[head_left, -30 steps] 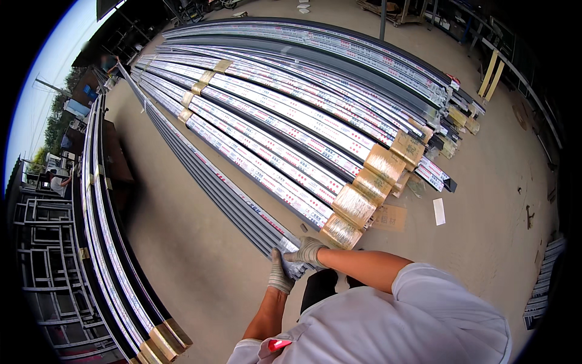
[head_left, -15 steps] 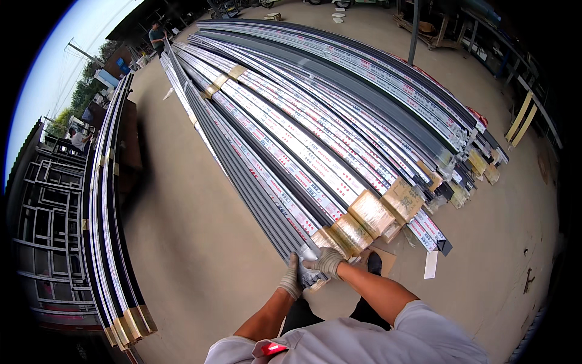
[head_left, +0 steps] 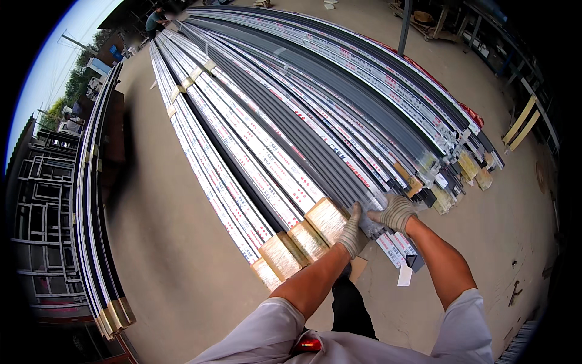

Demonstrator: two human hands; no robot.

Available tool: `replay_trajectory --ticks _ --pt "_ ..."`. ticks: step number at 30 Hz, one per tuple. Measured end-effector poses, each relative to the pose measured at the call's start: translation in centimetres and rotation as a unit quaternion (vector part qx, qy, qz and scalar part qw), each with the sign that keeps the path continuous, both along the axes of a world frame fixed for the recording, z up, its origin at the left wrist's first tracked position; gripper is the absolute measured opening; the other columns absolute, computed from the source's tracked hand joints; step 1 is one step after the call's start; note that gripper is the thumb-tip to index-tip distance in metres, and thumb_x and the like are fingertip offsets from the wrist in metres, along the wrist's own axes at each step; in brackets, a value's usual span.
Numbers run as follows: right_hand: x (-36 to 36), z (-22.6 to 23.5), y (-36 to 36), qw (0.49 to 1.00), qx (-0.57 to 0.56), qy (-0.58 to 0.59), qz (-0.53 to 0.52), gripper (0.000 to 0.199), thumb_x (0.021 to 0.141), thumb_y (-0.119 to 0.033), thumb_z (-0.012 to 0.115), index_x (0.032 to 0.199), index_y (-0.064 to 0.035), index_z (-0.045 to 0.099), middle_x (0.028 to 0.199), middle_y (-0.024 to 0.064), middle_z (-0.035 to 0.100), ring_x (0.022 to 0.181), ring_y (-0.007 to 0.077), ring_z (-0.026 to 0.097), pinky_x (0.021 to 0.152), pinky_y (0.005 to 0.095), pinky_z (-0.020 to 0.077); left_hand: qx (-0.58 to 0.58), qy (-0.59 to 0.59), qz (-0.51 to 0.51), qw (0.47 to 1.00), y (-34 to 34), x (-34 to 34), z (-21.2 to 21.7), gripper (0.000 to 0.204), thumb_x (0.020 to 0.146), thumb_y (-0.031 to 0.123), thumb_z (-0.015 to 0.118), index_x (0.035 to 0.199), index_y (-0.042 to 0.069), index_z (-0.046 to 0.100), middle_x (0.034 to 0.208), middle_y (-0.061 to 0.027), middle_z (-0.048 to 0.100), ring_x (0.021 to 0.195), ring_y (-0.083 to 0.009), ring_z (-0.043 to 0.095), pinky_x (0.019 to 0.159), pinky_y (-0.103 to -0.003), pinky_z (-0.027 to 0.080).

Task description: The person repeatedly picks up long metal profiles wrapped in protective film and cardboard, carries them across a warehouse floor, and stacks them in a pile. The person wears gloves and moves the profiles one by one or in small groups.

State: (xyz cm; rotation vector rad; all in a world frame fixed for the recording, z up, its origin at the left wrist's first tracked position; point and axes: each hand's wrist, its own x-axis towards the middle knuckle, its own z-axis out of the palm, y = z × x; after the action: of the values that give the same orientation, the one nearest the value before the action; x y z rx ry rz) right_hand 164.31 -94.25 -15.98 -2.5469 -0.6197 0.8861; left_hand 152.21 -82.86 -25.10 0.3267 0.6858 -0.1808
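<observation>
A bundle of long dark grey profiles [head_left: 321, 173] with a printed white and red film strip lies across the middle of the pile. My gloved left hand [head_left: 350, 233] is closed on the left side of its near end. On the right side of that end, my gloved right hand [head_left: 395, 213] grips the clear plastic-wrapped edge, fingers curled over it. To the left lie white film-covered profile bundles [head_left: 242, 176], their near ends wrapped in brown cardboard [head_left: 327, 219]. Just below my hands, shorter white profile ends with a white tag [head_left: 404, 275] stick out.
A person [head_left: 156, 23] bends at the bundle's far end. More wrapped profiles [head_left: 442, 136] lie to the right, beside a metal post [head_left: 405, 27]. Far left are another long profile stack [head_left: 91, 200] and metal frames [head_left: 45, 224]. Yellow bars [head_left: 522, 124] lean at the right.
The grey bundle has moved right, from the pile's left edge over the white bundles to its middle, with both my hands on it. The person at the far end has bent lower.
</observation>
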Motion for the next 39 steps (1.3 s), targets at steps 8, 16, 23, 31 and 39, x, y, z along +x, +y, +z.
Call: replay_trajectory --ticks 8,16,23,31,39 --pt "7.9 -9.2 -4.3 0.984 -0.166 -0.07 0.002 0.095 0.068 -0.052 0.075 0.134 0.0108 0.049 0.13 0.0294 0.058 0.119 0.0361 0.059 0.102 0.039 0.0465 0.205 -0.008 -0.243 0.948 2.9 -3.0 0.5 0.083 0.092 0.066 0.053 0.14 -0.002 0.046 0.131 -0.0202 0.059 0.121 -0.0294 0.057 0.104 -0.041 0.045" --pt "12.1 -24.3 -14.3 0.985 -0.078 -0.085 -0.13 0.047 0.082 -0.033 0.07 0.12 -0.0073 0.059 0.113 0.0217 0.067 0.107 0.0378 0.064 0.091 0.0445 0.0507 0.315 0.454 -0.151 0.819 13.5 -33.8 -9.8 0.051 0.093 0.044 0.058 0.122 0.003 0.056 0.098 -0.0121 0.071 0.083 -0.0248 0.069 0.069 -0.039 0.054" --pt "1.2 -22.6 -17.2 0.952 -0.034 -0.161 -0.259 0.038 0.086 -0.033 0.067 0.111 -0.0049 0.063 0.108 0.0202 0.068 0.102 0.0372 0.066 0.088 0.0434 0.0509 0.277 0.503 -0.172 0.8 8.6 -42.0 -8.3 0.048 0.092 0.039 0.059 0.121 0.001 0.057 0.09 -0.0133 0.071 0.074 -0.0274 0.069 0.066 -0.041 0.056" --pt "-24.6 -23.2 -11.6 0.957 0.01 0.083 -0.277 0.033 0.081 -0.029 0.071 0.097 -0.0005 0.071 0.084 0.0095 0.071 0.074 0.0203 0.067 0.071 0.0349 0.0539 0.358 0.191 -0.16 0.9 6.2 -35.2 -0.7 0.048 0.098 0.04 0.056 0.122 0.0 0.061 0.105 -0.0118 0.071 0.094 -0.0195 0.067 0.079 -0.032 0.053" --pt "-39.4 -18.6 -1.4 0.958 0.08 0.211 -0.177 0.031 0.085 -0.026 0.068 0.099 0.0016 0.07 0.075 0.0072 0.067 0.061 0.0151 0.061 0.057 0.0307 0.0501 0.352 0.24 -0.036 0.904 13.1 -55.4 -1.3 0.045 0.097 0.039 0.059 0.123 0.002 0.059 0.106 -0.0141 0.071 0.094 -0.0237 0.069 0.079 -0.036 0.056"
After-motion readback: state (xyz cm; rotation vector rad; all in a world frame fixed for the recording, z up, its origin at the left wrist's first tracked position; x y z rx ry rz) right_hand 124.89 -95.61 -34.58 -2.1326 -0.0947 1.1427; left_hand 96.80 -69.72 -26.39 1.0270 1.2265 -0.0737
